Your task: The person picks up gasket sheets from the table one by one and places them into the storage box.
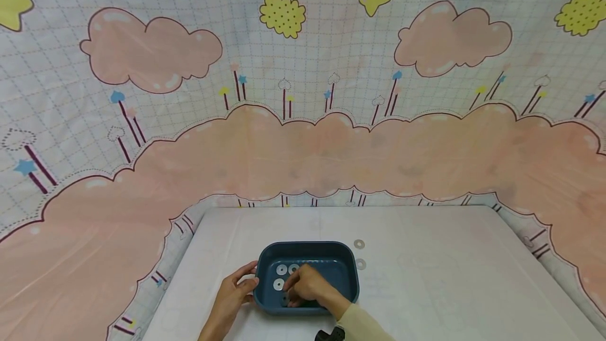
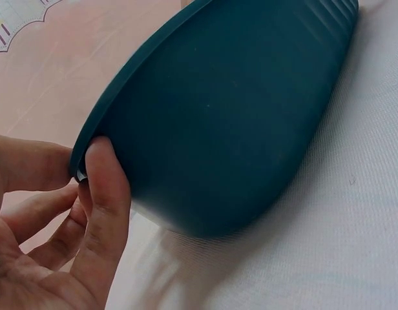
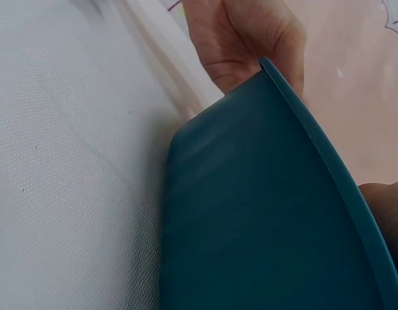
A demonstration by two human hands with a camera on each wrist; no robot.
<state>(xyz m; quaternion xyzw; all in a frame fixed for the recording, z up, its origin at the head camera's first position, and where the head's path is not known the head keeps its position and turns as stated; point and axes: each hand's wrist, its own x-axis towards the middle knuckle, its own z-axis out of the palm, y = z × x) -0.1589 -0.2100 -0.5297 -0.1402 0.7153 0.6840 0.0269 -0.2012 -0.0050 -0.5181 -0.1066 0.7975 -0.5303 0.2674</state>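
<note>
A dark blue plastic tray lies on the white table. My left hand pinches its left rim between thumb and fingers, as the left wrist view shows close up on the hand. My right hand reaches down inside, its fingers bent. Between its fingertips and thumb, near the tray's front left, is a greyish washer, partly covered. Other flat metal washers lie on the tray floor: one at the left, another behind it, and a washer beside the right hand's knuckles.
To the right of the tray, two more washers lie on the table, a rear washer and a nearer washer. The white tabletop stretches away on both sides. A patterned cloth with clouds hangs behind it.
</note>
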